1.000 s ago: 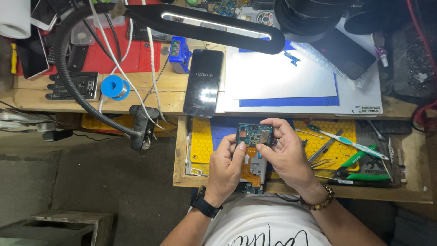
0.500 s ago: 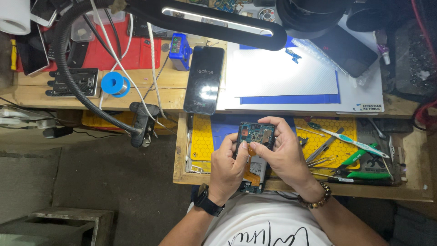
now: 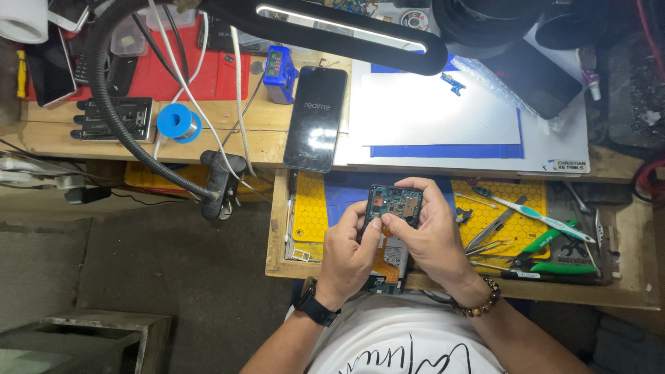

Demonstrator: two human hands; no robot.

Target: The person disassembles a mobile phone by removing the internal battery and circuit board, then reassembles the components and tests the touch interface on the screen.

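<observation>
Here, both hands meet over an opened smartphone (image 3: 392, 208), its back cover off so that the circuit board and dark components face up. The left hand (image 3: 350, 251) wraps the phone's left edge with curled fingers, its thumb laid across the lower part of the board. The right hand (image 3: 431, 232) clasps the right edge, fingers curved over the top corner and thumb pressed down next to the left thumb, so the two thumbs touch on the board. A black wristwatch (image 3: 315, 305) sits on the left wrist and a beaded bracelet (image 3: 481, 302) on the right.

The phone is held just above a pulled-out wooden drawer (image 3: 280, 228) lined with a yellow honeycomb mat (image 3: 310, 206) and a blue mat (image 3: 348, 188). To the right of the phone, in the same drawer, lie a white and teal toothbrush (image 3: 537, 211), metal tweezers (image 3: 493, 228) and green-handled pliers (image 3: 551, 242). Beyond the phone, on the wooden bench, a second smartphone (image 3: 316, 118) lies face up with its screen lit, just left of a white work mat (image 3: 443, 111) on a blue sheet. Farther left of that second phone stand a blue solder spool (image 3: 179, 122) and a red mat (image 3: 187, 69). A black lamp arm (image 3: 332, 31) crosses above the bench, well beyond the held phone.
</observation>
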